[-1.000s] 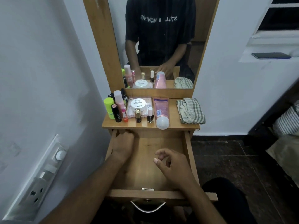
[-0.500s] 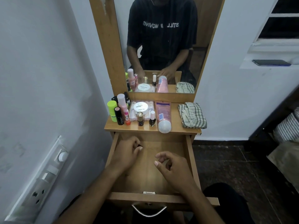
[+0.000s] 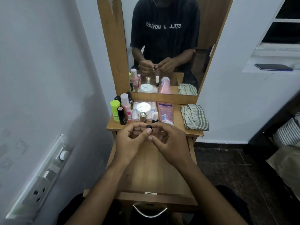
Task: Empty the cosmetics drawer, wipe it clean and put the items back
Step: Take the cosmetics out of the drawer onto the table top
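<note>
The wooden drawer (image 3: 155, 176) stands pulled out below the shelf, its floor bare. Above its far end my left hand (image 3: 131, 142) pinches a small black item (image 3: 148, 127) between thumb and fingers. My right hand (image 3: 170, 142) meets it from the right, fingertips touching the same item. On the shelf (image 3: 177, 125) behind stand the cosmetics: a green stick (image 3: 115, 111), a black lipstick (image 3: 121, 115), a pink bottle (image 3: 125, 103), a round white jar (image 3: 142, 108) on a clear case, a gold-capped bottle (image 3: 142, 116), a nail polish (image 3: 155, 117) and a pink tube (image 3: 165, 112).
A folded checked cloth (image 3: 194, 116) lies at the shelf's right end. A mirror (image 3: 164, 46) rises behind the shelf. A wall with a switch panel (image 3: 42, 177) runs close on the left. A phone (image 3: 273, 67) rests on the window ledge. Dark floor lies to the right.
My left hand has lifted out of the drawer's back left corner with the small black item. My right hand has risen to meet it. Both now hover by the shelf's front edge.
</note>
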